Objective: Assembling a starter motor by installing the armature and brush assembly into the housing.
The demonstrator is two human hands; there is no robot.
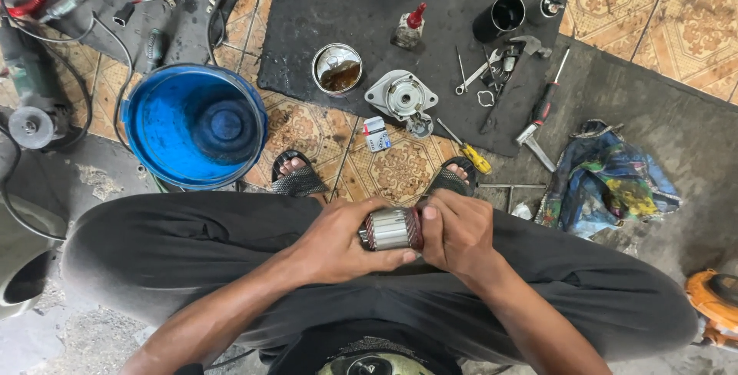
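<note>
Both your hands are wrapped tight round the armature (393,229), holding it level over your lap: your left hand (337,241) cups the near end, fingers curled under, your right hand (457,230) clamps the far end, thumb on top. Just beyond your grip, your sandalled feet rest on the tiled floor (400,167). Further out lies a yellow screwdriver (466,149), then a grey housing (401,96) and an open tin (337,68) on the black mat (323,6). Out past your left hand sits a blue bucket (194,126).
</note>
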